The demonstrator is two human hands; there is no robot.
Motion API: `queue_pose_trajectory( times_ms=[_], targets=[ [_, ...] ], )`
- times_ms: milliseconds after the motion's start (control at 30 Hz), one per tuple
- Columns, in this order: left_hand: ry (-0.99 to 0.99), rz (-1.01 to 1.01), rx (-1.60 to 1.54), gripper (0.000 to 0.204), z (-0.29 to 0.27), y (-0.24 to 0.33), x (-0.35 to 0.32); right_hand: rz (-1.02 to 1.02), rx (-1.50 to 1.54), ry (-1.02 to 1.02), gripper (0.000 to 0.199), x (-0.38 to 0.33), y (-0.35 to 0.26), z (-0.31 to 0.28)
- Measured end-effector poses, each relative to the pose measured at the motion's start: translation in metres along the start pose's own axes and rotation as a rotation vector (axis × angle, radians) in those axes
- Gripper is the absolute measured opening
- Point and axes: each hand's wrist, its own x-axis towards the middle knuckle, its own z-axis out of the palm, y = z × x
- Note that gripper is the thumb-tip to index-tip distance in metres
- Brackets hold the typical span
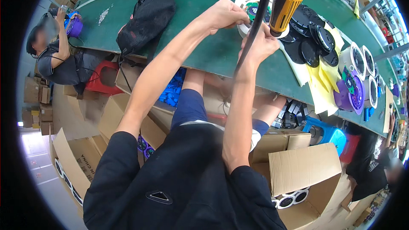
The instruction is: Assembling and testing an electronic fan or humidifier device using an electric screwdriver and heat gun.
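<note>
In front of me on the green table stands a white round housing [239, 1], with a green circuit board [252, 10] inside it. My left hand [228, 15] is pinched at the housing's left rim; anything between its fingertips is too small to make out. At the housing's near side my right hand [265, 46] is also closed, thumb against fingers, and what it may hold is hidden. A yellow-and-black electric screwdriver [291, 1] hangs tip-down just above my right hand. Its thick black cable [255, 27] passes in front of the housing and my right wrist.
Black round covers [313, 38] lie piled on yellow sheets [322, 81] to the right. Beyond them are white round units [352, 61] and a purple one [350, 96]. A black bag [149, 23] lies left. Open cartons [304, 166] flank me; co-workers sit on both sides.
</note>
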Motion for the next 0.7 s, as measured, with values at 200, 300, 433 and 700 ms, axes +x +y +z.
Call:
queue_pose_trajectory(
  times_ms=[200,300,433,700],
  targets=[
    [0.089,0.109,0.182,0.017,0.010,-0.001,0.001,0.086,-0.038,0.037,0.025,0.002,-0.005,-0.002],
    [-0.085,-0.038,0.054,0.017,-0.012,0.005,0.010,0.069,0.002,-0.025,0.014,-0.001,0.002,-0.001],
    [-0.014,0.024,0.149,0.016,0.001,0.004,0.005,0.081,-0.015,-0.020,0.014,0.002,0.000,-0.004],
    [-0.137,0.054,0.147,0.015,-0.013,0.006,0.007,0.043,-0.016,-0.031,0.026,0.001,0.003,-0.004]
  ],
)
